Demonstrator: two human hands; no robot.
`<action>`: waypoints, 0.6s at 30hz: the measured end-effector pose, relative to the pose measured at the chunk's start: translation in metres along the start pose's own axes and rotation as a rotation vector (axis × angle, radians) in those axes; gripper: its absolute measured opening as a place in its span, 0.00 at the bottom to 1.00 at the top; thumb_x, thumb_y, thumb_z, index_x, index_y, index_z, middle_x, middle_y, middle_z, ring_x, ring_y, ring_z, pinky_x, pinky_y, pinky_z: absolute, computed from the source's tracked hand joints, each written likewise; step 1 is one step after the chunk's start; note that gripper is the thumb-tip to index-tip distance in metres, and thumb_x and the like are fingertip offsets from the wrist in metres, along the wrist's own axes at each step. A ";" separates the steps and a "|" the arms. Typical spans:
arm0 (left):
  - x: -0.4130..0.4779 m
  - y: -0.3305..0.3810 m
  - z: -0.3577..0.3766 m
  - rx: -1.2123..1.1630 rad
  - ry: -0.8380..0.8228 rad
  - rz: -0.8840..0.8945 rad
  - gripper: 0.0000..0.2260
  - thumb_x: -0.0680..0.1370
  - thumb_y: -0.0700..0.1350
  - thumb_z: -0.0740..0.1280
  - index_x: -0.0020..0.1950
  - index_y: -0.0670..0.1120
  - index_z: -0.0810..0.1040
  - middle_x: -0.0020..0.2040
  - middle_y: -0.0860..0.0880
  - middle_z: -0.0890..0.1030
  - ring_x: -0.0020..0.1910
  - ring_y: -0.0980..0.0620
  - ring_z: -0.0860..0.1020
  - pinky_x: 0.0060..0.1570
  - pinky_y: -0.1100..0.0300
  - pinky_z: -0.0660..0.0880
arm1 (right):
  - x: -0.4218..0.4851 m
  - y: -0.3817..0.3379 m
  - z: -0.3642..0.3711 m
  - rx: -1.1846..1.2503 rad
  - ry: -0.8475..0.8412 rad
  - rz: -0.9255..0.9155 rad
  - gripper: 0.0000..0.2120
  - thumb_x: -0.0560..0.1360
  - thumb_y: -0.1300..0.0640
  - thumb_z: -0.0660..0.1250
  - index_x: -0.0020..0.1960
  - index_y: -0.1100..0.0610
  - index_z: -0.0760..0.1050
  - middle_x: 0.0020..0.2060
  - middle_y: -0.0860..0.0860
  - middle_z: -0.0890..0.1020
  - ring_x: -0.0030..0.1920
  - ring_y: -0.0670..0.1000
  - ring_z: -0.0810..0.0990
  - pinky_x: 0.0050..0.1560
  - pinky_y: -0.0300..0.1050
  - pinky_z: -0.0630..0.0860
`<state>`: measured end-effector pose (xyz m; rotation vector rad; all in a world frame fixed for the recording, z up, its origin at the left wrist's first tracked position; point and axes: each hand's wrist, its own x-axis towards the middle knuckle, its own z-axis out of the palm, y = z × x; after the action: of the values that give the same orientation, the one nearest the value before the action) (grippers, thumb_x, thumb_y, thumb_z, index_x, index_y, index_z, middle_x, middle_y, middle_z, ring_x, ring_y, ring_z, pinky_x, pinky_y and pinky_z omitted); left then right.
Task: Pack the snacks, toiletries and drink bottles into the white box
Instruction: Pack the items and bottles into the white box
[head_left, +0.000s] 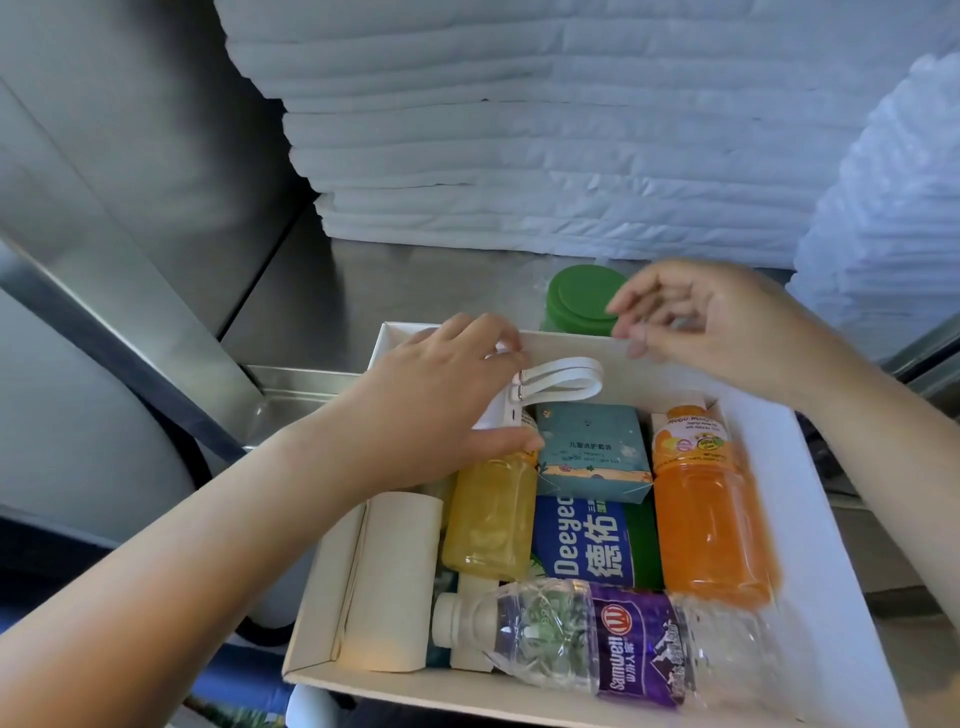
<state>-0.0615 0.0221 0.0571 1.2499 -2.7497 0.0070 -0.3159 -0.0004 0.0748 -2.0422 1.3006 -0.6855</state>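
Steel counter (415, 280), linens (519, 156) stacked behind. Nearly done: orange bottle (706, 514), yellow bottle (493, 514), water bottle (597, 639), teal packet (592, 457) inside white box (821, 545). Left hand (436, 400) gripping white strapped gadget (501, 415) at far-left corner; right hand (711, 322) loosely curled, empty, over far rim. Green-lidded jar (576, 301) outside, probably next.

A stainless-steel tabletop (322, 312) carries everything, its bare surface showing at the back left. Along its far edge stands a tall stack of white padded sheets (545, 130), the layers laid flat and stepping inward toward the bottom on the left side. A second white stack (883, 208) rises at the far right corner, just beside the first. A brushed metal panel (130, 156) slants up past the left edge, with a shallow steel channel (296, 384) at its foot.
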 end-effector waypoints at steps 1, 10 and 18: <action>0.003 0.003 -0.002 -0.025 0.030 0.006 0.31 0.73 0.66 0.50 0.73 0.53 0.62 0.66 0.54 0.65 0.65 0.54 0.64 0.63 0.57 0.65 | 0.007 0.003 -0.004 -0.036 0.080 -0.005 0.10 0.73 0.61 0.69 0.50 0.48 0.77 0.43 0.41 0.82 0.44 0.40 0.81 0.46 0.32 0.77; 0.013 0.015 0.017 -0.039 -0.029 0.150 0.33 0.79 0.58 0.57 0.77 0.52 0.42 0.70 0.52 0.66 0.68 0.52 0.63 0.71 0.57 0.51 | 0.067 0.035 0.005 -0.430 -0.132 0.204 0.38 0.67 0.43 0.73 0.72 0.45 0.61 0.72 0.47 0.63 0.68 0.49 0.66 0.65 0.48 0.66; 0.018 0.012 0.023 -0.091 -0.064 0.149 0.34 0.77 0.60 0.59 0.76 0.56 0.43 0.70 0.54 0.64 0.68 0.54 0.60 0.70 0.58 0.46 | 0.075 0.046 0.010 -0.414 -0.168 0.247 0.40 0.65 0.44 0.75 0.72 0.43 0.59 0.71 0.48 0.64 0.66 0.50 0.68 0.63 0.49 0.69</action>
<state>-0.0844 0.0152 0.0373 1.0385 -2.8558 -0.1448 -0.3076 -0.0822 0.0419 -2.1430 1.6606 -0.1346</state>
